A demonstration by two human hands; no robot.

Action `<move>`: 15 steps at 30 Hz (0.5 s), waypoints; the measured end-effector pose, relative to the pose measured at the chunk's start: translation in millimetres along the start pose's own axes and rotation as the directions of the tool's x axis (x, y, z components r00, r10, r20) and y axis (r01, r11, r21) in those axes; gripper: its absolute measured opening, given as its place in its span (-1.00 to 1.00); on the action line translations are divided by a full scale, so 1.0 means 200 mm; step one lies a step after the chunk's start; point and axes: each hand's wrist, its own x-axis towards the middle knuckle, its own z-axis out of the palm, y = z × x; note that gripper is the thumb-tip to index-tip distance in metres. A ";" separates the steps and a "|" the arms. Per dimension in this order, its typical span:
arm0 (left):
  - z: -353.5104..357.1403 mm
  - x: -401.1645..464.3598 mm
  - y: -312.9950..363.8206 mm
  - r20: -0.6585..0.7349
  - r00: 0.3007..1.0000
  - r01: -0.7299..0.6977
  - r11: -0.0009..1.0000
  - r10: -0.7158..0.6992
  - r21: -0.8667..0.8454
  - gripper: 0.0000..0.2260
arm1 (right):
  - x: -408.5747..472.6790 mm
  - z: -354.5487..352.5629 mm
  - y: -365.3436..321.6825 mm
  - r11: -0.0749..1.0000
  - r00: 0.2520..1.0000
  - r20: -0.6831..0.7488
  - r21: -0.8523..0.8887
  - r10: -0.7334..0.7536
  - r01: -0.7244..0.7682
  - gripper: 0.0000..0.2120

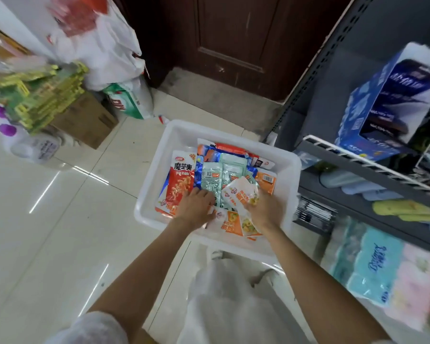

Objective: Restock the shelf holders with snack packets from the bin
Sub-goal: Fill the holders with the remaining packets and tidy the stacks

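The snack packets lie loosely piled in the white bin, which stands on the floor beside the shelf. They look thin and slippery, so I think some can slide out if too many are lifted together. The right hand, at the near right corner, grasps a few white-orange packets. The left hand lies flat and released on the pile.

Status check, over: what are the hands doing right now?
Both hands in white bin. Left hand flat on packets, right hand gripping white-and-orange snack packet. Nothing blocking bin; shelf to right.
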 end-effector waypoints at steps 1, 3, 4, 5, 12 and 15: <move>0.01 0.02 0.00 -0.007 1.000 -0.007 1.000 0.007 -0.004 -0.68 | -0.01 -0.02 -0.01 0.998 1.000 -0.015 0.052 0.024 -0.023 -0.63; 0.00 0.03 -0.01 -0.044 0.999 -0.024 0.999 0.022 -0.038 -0.73 | -0.04 -0.08 -0.01 0.981 0.996 -0.023 0.177 0.089 -0.084 -0.67; -0.01 0.04 -0.02 -0.098 0.995 -0.043 0.996 0.036 -0.076 -0.75 | -0.05 -0.10 -0.01 0.962 0.992 -0.029 0.250 0.121 -0.110 -0.70; -0.02 0.04 -0.04 -0.174 0.984 -0.070 0.988 0.045 -0.139 -0.78 | -0.07 -0.14 -0.01 0.934 0.988 -0.040 0.332 0.149 -0.128 -0.72; -0.30 0.01 0.00 -0.319 0.852 -0.004 0.604 -0.416 -0.797 -0.86 | -0.14 -0.37 -0.03 0.516 0.977 0.087 0.838 0.192 -0.176 -0.83; -0.38 0.02 0.04 -0.265 0.836 -0.056 0.406 -0.481 -0.912 -0.82 | -0.13 -0.41 -0.05 0.432 0.970 0.185 0.870 0.158 -0.237 -0.77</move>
